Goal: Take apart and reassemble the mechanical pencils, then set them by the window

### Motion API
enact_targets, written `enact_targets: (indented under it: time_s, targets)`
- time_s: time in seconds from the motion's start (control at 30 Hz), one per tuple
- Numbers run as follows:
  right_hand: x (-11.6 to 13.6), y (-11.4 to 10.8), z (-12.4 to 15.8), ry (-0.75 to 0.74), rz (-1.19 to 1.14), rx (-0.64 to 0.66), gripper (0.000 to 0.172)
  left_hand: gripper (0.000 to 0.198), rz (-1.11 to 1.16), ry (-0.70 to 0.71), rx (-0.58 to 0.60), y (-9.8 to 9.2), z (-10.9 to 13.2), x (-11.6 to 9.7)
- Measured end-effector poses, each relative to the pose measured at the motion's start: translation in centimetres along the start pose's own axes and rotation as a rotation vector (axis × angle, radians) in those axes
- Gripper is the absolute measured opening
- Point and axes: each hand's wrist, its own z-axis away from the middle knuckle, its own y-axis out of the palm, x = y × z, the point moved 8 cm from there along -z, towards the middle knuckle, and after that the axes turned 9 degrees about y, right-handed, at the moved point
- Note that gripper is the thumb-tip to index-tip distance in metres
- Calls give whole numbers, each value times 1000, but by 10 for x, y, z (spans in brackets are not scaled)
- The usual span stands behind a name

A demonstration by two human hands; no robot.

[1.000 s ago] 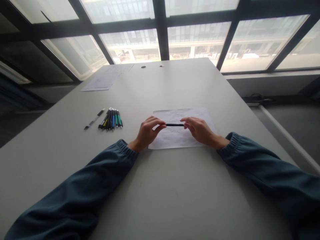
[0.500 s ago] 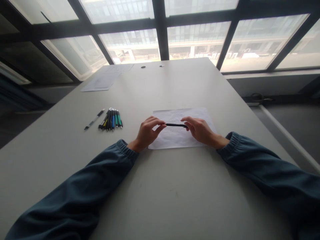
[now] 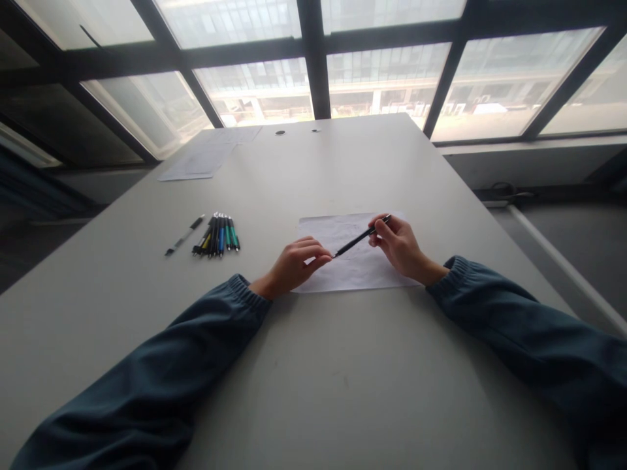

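A black pen (image 3: 356, 242) is held slantwise above a white sheet of paper (image 3: 362, 277), its upper end to the right. My right hand (image 3: 399, 245) is closed round the upper part, with the pen's end sticking out past the thumb. The fingertips of my left hand (image 3: 300, 262) are pinched together at the pen's lower tip, over the left part of the sheet. Faint marks show on the paper. Left of my left hand lies a cluster of several pens (image 3: 218, 235), black, blue, green and yellow among them.
A single pen with a clear barrel (image 3: 185, 235) lies left of the cluster. Other paper sheets (image 3: 196, 163) rest at the far left of the white table (image 3: 294, 391). Two small round fittings sit near the far edge, before large windows (image 3: 386, 78).
The pen has swung from level to slanted, its right end raised. My right hand has moved up and closed round it; my left hand has shifted slightly right and down with the tip.
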Motion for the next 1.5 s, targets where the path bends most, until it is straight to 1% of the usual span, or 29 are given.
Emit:
enact_targets:
  time_s: [0.07, 0.2, 0.37, 0.43, 0.57, 0.67, 0.8, 0.9, 1.0, 1.1, 1.2, 1.3, 1.37, 1.43, 1.5]
  targets:
    - [-3, -3, -3, 42, -54, -8, 39, 25, 31, 25, 43, 4, -1, -4]
    - [-9, -4, -6, 110, -89, 18, 37, 28, 19, 18, 19, 2, -1, -3]
    - [-15, 0, -8, 206, -251, 81, 32, 25, 30, 16, 31, 4, 1, -1]
    - [-14, 0, -8, 229, -276, 110, 39, 25, 26, 11, 34, 5, 3, 1]
    - [-12, -2, -7, 279, -367, 145, 59, 27, 10, -2, 36, 5, 5, 3]
    - [-13, -5, -6, 334, -477, 126, 63, 27, 2, -5, 35, 5, 5, 3]
    - [-14, -8, -3, 400, -598, 81, 56, 24, -2, 12, 37, 5, 5, 1]
    - [-14, -5, -2, 428, -698, 123, 46, 25, -6, 10, 39, 5, 5, 1]
    - [-14, -2, -1, 448, -757, 170, 40, 25, -11, 6, 42, 6, 7, 3]
    - [-15, -1, -1, 454, -760, 170, 40, 26, -22, -4, 48, 6, 8, 6]
    - [-15, -4, -2, 447, -704, 126, 39, 22, -57, -13, 48, 5, 8, 7]
    - [-18, -8, -4, 439, -590, 79, 24, 16, -114, -31, 57, 5, 7, 7]
    - [-21, -10, -5, 426, -540, 55, 18, 17, -133, -39, 95, 8, 7, 8]
    - [-22, -12, -6, 396, -525, 33, 24, 20, -133, -38, 155, 14, 7, 9]
    - [-21, -13, -7, 359, -495, 22, 37, 24, -133, -38, 213, 19, 8, 10]
